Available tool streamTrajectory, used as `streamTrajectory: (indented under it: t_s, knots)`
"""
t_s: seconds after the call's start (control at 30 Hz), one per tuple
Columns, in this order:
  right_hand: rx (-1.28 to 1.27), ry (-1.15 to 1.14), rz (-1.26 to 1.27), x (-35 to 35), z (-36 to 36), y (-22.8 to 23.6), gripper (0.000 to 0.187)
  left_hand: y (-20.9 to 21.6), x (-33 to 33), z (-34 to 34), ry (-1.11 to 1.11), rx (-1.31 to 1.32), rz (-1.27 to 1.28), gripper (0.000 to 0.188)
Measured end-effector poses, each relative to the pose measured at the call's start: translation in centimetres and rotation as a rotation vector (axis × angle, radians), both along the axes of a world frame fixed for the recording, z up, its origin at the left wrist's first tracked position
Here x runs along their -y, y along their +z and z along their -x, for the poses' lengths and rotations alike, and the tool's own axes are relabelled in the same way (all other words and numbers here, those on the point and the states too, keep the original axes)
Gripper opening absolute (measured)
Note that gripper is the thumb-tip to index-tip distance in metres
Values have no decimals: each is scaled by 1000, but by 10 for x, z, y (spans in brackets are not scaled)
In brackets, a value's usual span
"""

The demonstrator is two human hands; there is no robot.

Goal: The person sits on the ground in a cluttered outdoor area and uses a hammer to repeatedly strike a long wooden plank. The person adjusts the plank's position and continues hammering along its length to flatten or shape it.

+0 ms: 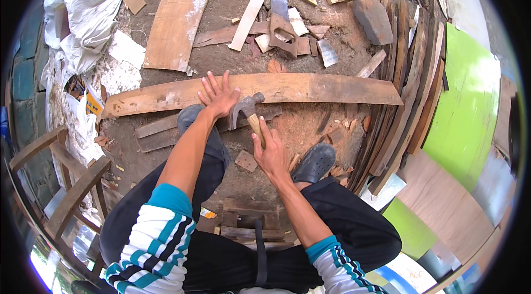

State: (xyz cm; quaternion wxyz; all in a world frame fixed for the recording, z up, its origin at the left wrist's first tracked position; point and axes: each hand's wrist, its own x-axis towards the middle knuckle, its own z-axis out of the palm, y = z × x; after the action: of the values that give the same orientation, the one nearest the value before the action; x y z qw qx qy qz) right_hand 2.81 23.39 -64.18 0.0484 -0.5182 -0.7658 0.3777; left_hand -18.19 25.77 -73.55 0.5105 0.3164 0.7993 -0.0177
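Observation:
A long wooden plank (310, 88) lies crosswise in front of me. Its near edge passes beside my feet. My left hand (220, 99) rests on the plank with its fingers spread. In my right hand (271, 153) is a claw hammer (254, 121), gripped by its wooden handle. The hammer's metal head is just right of my left hand, near the plank's front edge. Part of the handle is hidden under my right fingers. Shorter pieces of wood (160, 132) lie on the ground below the plank, partly covered by my left foot.
A handsaw (283, 31) lies beyond the plank among wood offcuts and a dark stone block (373, 20). A flat board (175, 31) is at the far left. Stacked wood strips (406, 95) and a green panel (464, 100) stand at right. A wooden chair frame (74, 197) is at left.

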Motion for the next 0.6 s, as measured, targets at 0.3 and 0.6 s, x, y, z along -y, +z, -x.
streamTrajectory:
  t_s: [0.3,0.6]
  knots:
    - [79,-57,-14,-4,-15,-12,50,3,0,10,-36,-128,-67,79]
    - [124,-23,30,13,30,-11,51,0,8,73,-84,-148,32,85]
